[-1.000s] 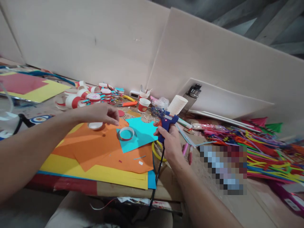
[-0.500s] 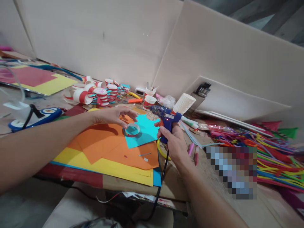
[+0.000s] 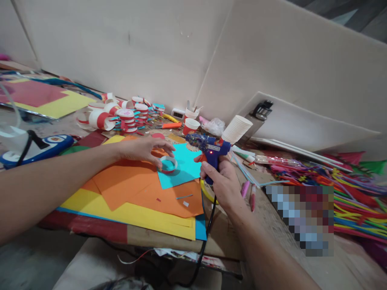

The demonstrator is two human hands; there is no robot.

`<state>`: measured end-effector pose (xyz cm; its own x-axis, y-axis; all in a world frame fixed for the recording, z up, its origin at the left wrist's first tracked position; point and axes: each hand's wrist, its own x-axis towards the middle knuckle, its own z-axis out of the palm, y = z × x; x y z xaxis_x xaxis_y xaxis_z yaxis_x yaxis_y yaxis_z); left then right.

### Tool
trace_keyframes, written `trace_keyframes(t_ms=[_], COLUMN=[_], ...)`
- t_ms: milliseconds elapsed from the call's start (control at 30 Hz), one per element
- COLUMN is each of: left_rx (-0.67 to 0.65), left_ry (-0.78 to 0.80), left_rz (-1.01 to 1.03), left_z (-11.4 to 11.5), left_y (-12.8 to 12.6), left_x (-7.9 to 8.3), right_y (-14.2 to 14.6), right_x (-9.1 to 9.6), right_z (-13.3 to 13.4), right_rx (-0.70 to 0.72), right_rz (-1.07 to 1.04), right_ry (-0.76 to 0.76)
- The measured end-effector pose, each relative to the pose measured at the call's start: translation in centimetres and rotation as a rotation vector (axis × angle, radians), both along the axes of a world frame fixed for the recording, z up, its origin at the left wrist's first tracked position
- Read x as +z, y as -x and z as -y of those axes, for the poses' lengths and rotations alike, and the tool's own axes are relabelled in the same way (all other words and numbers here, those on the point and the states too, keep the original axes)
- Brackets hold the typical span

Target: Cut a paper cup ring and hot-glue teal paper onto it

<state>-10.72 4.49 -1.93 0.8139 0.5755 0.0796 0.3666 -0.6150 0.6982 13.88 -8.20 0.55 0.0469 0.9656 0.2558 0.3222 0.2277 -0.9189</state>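
My right hand (image 3: 220, 180) grips a blue hot glue gun (image 3: 208, 147) by its handle, nozzle pointing left, a red light lit on its side and a black cord hanging down. My left hand (image 3: 142, 149) reaches across orange paper (image 3: 127, 181), and its fingers pinch a white and red paper-cup ring (image 3: 168, 164). The ring rests on a cyan paper sheet (image 3: 184, 167), a short way left of the gun's nozzle.
Yellow sheets (image 3: 133, 213) lie under the orange ones. Cut red and white cup pieces (image 3: 121, 117) are piled at the back. A stack of white cups (image 3: 237, 129) lies behind the gun. Coloured sticks and straws (image 3: 332, 181) cover the right side. Pink markers (image 3: 248, 191) lie near my right wrist.
My left hand let go of a white cup piece on the orange paper, moved right and took hold of the ring on the cyan sheet. The glue gun stayed in my right hand.
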Motion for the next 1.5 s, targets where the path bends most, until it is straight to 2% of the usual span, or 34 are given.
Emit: trace_keyframes(t_ms=[133,300,467,600,900,1233,1500], left_rx=[0.006,0.017,0.052,0.037,0.029,0.048,0.013], left_ry=[-0.018,-0.038,-0.022,0.004,-0.024,-0.037,-0.037], left_rz=[0.008,-0.009,-0.039,-0.029,-0.055,-0.089,-0.059], left_z=[-0.1,-0.1,0.0,-0.1,0.0,-0.1,-0.5], left_y=[0.1,0.0,0.0,0.1,0.2,0.1,0.4], left_x=[-0.4,-0.3,-0.1,-0.2,0.1,0.0,-0.5], right_y=[-0.5,-0.7,-0.3,0.0,0.1,0.5,0.8], right_x=[-0.6,-1.2,-0.9,-0.9,-1.1,-1.0,-1.5], right_z=[-0.3,-0.6,-0.2,-0.1,-0.1,0.0,-0.2], right_rx=[0.006,0.156,0.185,0.186,0.203,0.208,0.214], right_rz=[0.098,0.146,0.407,0.503,0.499,0.535,0.556], right_ry=[-0.046,-0.008,0.025,0.057,0.072,0.139,0.13])
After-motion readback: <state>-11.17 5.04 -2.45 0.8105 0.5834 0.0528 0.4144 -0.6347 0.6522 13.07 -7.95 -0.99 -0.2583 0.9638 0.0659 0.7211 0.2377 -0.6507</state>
